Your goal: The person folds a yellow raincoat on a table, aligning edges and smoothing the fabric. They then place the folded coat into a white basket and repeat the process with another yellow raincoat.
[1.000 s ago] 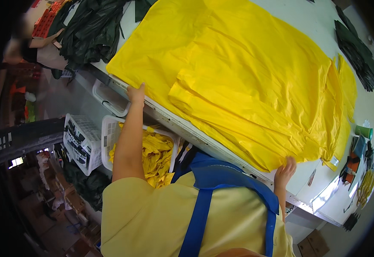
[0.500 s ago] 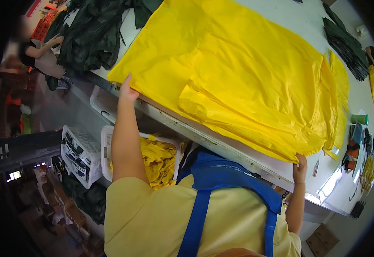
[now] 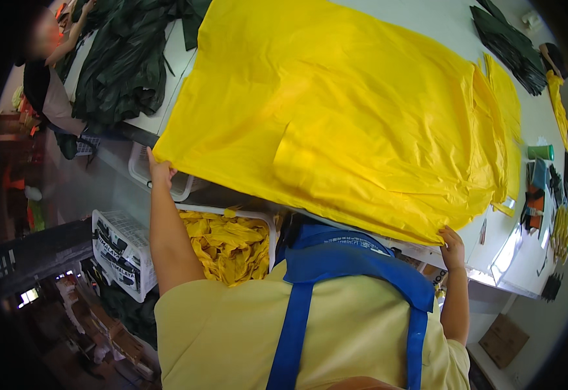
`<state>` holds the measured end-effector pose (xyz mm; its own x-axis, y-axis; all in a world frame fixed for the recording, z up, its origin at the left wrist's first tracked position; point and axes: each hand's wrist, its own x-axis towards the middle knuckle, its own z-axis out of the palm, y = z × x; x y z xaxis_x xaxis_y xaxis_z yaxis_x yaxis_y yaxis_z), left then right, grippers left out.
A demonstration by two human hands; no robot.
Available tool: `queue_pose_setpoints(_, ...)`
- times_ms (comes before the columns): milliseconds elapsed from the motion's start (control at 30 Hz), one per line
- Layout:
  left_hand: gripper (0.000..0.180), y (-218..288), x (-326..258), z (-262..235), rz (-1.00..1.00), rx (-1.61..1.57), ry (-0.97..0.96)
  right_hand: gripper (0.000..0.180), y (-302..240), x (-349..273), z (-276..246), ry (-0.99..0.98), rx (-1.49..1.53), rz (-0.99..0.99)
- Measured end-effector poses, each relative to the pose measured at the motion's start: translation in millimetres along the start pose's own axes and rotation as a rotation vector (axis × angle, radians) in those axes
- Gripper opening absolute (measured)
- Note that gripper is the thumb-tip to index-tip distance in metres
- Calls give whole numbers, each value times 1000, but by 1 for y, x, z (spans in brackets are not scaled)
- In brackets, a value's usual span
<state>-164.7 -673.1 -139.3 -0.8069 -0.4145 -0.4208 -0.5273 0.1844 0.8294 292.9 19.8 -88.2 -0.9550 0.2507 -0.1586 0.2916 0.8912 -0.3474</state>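
Close to the person's body, a white basket (image 3: 273, 235) of crumpled yellow cloth (image 3: 229, 248) is sitting below the near edge of the big yellow sheet (image 3: 355, 97). The left hand (image 3: 162, 173) is pinching the sheet's near left corner, one finger sticking out, and the right hand (image 3: 452, 247) is pinching its near right corner; both are nearly closed. A moment ago the left hand was further along the edge; now the sheet is coming nearer, its left part hanging past the counter (image 3: 420, 16). The edge is looking straighter, so the hands seem to be keeping it tight. The rest is lying wrinkled on the counter. Beyond the sheet's left side, dark green cloth (image 3: 125, 71) is lying heaped, and another person (image 3: 63, 107) is standing past it.
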Motion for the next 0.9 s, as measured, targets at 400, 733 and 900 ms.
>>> queue_pose_setpoints(400,19,129,40,-6,273,324,-145,23,42,61,-104,-99,264,456)
queue_pose_setpoints(733,61,130,-42,269,1244,686,-267,34,108,232,-38,255,-109,455)
queue_pose_setpoints(900,57,89,-220,360,1544,1017,-662,39,104,248,-22,225,-168,524)
